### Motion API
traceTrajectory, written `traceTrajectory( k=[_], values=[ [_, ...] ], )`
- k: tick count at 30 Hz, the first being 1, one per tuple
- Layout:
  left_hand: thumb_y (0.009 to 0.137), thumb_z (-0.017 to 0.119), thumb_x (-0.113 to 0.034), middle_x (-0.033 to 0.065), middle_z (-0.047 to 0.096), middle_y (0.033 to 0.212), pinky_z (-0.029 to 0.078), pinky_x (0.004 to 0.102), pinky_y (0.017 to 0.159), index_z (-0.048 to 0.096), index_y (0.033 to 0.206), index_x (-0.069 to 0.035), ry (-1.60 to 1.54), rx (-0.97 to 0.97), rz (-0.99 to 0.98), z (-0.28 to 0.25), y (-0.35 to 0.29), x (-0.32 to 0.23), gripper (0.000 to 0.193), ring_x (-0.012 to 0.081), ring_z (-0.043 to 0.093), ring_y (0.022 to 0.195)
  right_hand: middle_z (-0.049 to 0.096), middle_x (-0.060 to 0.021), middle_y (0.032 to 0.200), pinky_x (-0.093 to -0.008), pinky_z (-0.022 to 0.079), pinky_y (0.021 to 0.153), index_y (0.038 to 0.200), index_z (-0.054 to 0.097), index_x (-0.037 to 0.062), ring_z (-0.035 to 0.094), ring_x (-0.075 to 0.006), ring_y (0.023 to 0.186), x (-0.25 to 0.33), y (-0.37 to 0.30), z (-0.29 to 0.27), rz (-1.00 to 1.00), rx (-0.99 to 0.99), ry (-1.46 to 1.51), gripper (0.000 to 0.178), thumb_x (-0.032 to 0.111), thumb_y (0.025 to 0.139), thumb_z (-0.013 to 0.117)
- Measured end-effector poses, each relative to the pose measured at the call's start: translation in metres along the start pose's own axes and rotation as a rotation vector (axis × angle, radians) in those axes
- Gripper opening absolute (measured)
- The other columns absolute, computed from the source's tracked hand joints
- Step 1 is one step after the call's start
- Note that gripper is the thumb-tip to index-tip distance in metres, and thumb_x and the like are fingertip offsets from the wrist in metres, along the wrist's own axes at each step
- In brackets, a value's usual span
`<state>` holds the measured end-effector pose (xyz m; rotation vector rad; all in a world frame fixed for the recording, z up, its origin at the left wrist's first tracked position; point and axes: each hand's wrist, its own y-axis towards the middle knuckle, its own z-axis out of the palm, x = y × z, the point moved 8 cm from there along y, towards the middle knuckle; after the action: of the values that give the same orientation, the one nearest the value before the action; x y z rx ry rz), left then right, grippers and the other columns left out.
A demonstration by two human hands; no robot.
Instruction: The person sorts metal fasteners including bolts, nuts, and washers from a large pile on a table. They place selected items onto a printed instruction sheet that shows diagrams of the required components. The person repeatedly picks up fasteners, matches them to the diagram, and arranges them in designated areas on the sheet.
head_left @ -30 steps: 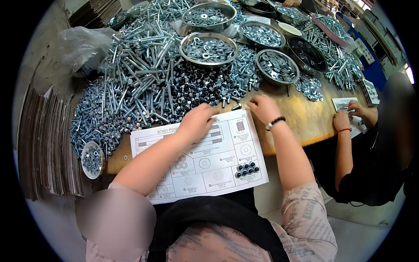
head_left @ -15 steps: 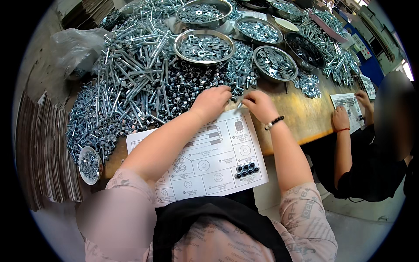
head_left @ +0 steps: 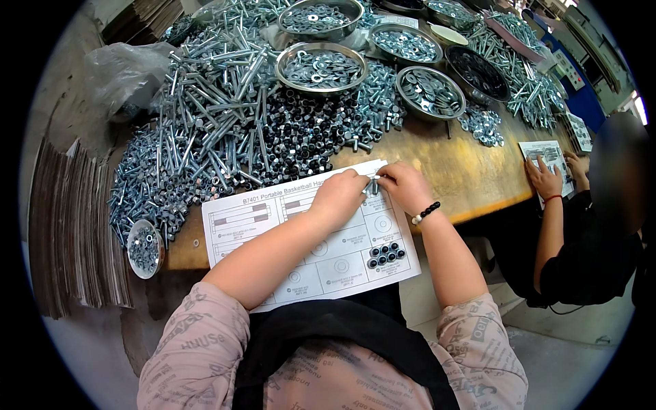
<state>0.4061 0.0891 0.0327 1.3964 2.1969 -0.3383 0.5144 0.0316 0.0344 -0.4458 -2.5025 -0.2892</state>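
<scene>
A printed sheet (head_left: 321,253) with outline drawings of fasteners lies at the table's near edge, in front of me. Over its upper right corner my left hand (head_left: 342,197) and my right hand (head_left: 404,188) meet, fingers closed in a pinch. Short silver bolts (head_left: 373,186) show between the two sets of fingertips, just above the paper; their exact number is partly hidden. A cluster of black-ringed lock nuts (head_left: 387,255) sits in rows in the sheet's lower right box. Just past my hands lies a heap of similar nuts (head_left: 294,140).
Long bolts (head_left: 212,102) pile up at left. Metal bowls of washers (head_left: 321,68) stand at the back, beside a dark bowl (head_left: 477,74). A small white dish (head_left: 145,249) sits at the left edge. At right, another person's hands (head_left: 547,179) rest on a sheet.
Both my hands have drawn back slightly from the heap onto the sheet's upper corner, bringing short bolts over it. The other person's hand has shifted on their sheet.
</scene>
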Motion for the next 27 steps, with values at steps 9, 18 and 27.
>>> traceTrajectory(
  k=[9, 18, 27],
  values=[
    [0.065, 0.071, -0.026, 0.0081, 0.061, 0.073, 0.043, 0.0364, 0.068, 0.063, 0.077, -0.007, -0.038, -0.179, -0.007, -0.004, 0.000, -0.004, 0.024, 0.0257, 0.058, 0.072, 0.058, -0.0098, 0.082, -0.0345, 0.045, 0.068, 0.087, 0.065, 0.0105, 0.056, -0.0276, 0.078, -0.008, 0.000, 0.004, 0.029, -0.035, 0.108, 0.014, 0.019, 0.077, 0.060],
    [0.066, 0.071, -0.028, 0.0061, 0.060, 0.077, 0.041, 0.0367, 0.068, 0.060, 0.081, -0.009, -0.011, -0.217, 0.024, -0.001, -0.003, -0.003, 0.027, 0.0243, 0.058, 0.076, 0.058, -0.0102, 0.082, -0.0339, 0.045, 0.068, 0.086, 0.065, 0.0084, 0.057, -0.0278, 0.078, -0.011, 0.003, 0.009, -0.026, -0.019, 0.120, 0.014, 0.018, 0.077, 0.061],
    [0.069, 0.069, -0.022, 0.0115, 0.056, 0.089, 0.044, 0.0371, 0.075, 0.058, 0.093, -0.007, -0.264, -0.172, 0.039, -0.027, -0.029, 0.012, 0.031, 0.0281, 0.056, 0.084, 0.060, -0.0091, 0.079, -0.0296, 0.045, 0.064, 0.092, 0.064, 0.0052, 0.056, -0.0201, 0.069, 0.001, 0.027, -0.019, 0.032, -0.034, 0.190, 0.016, 0.012, 0.077, 0.060]
  ],
)
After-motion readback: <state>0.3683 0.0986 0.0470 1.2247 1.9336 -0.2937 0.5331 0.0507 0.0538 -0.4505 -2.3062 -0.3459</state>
